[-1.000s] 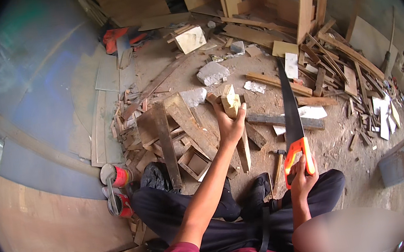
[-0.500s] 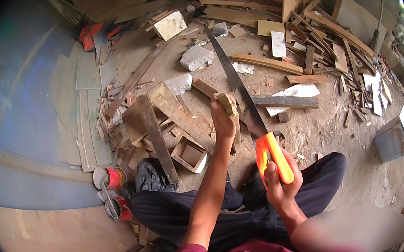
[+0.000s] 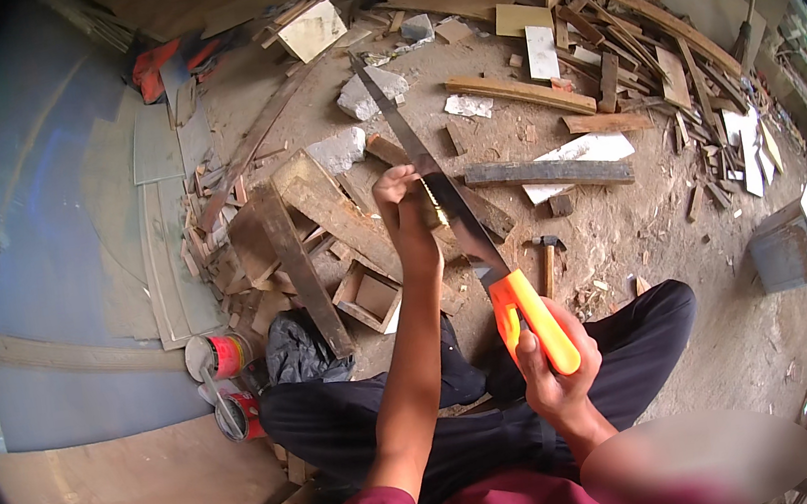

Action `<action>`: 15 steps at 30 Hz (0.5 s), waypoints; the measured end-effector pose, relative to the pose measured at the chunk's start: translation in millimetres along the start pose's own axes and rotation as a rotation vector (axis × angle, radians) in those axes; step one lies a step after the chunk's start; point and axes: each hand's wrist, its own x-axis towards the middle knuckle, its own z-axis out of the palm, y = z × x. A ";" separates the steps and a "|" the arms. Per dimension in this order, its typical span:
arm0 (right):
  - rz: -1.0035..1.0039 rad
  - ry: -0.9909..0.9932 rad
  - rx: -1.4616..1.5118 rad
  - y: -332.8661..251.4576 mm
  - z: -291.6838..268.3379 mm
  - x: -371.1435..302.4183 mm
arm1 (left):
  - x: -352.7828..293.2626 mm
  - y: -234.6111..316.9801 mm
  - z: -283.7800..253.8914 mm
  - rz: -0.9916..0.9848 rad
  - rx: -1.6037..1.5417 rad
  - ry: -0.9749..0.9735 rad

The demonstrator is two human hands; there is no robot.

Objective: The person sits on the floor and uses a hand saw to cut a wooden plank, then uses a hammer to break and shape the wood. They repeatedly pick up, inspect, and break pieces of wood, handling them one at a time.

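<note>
My right hand (image 3: 560, 359) is wrapped round the orange handle of a handsaw (image 3: 454, 208). Its long dark blade slants up and left, away from me. My left hand (image 3: 400, 192) grips a short piece of wood (image 3: 437, 207) with a pale, rough edge, mostly hidden by the hand and blade. The blade lies across or right beside that edge; contact cannot be made out. On the floor just beyond my crossed legs lies a hammer (image 3: 550, 269).
Scrap boards (image 3: 296, 265) and a small open wooden box (image 3: 368, 295) lie to the left. Paint cans (image 3: 237, 413) stand near my left knee. Farther off are a dark beam (image 3: 550, 173), concrete chunks (image 3: 372, 92) and piled offcuts (image 3: 638, 72). A grey bin (image 3: 785, 255) stands at right.
My left hand has moved left with the wood, turning it. The saw has tilted further left, its blade now over the wood's edge. The hammer has come into fuller view.
</note>
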 end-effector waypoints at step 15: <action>-0.037 -0.151 0.032 -13.7 -7.9 -11.2 | -9.4 10.7 6.3 0.166 0.109 0.120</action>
